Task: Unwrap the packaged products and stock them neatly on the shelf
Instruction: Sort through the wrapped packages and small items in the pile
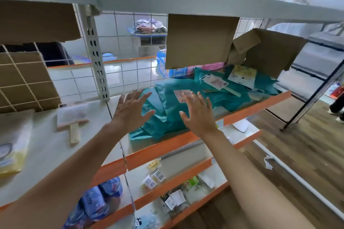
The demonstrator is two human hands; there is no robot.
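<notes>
Teal packages (167, 109) lie heaped on the orange-edged shelf (251, 109), still wrapped.

The bags look slick and crumpled, overlapping loosely, with a white label (181, 95) showing on one. The left hand (130, 111) and right hand (198, 115) are over the pile with fingers (188, 98) splayed wide, gripping nothing. I cannot tell whether they touch it. Tugging one bag could likely slide its neighbours over the front edge.

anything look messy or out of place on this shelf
Yes. The teal packages lie in a loose, overlapping heap on the orange-edged shelf rather than in rows. Behind them a cardboard box sits tilted with its flaps hanging open. A crumpled paper scrap lies on the floor to the right.
</notes>
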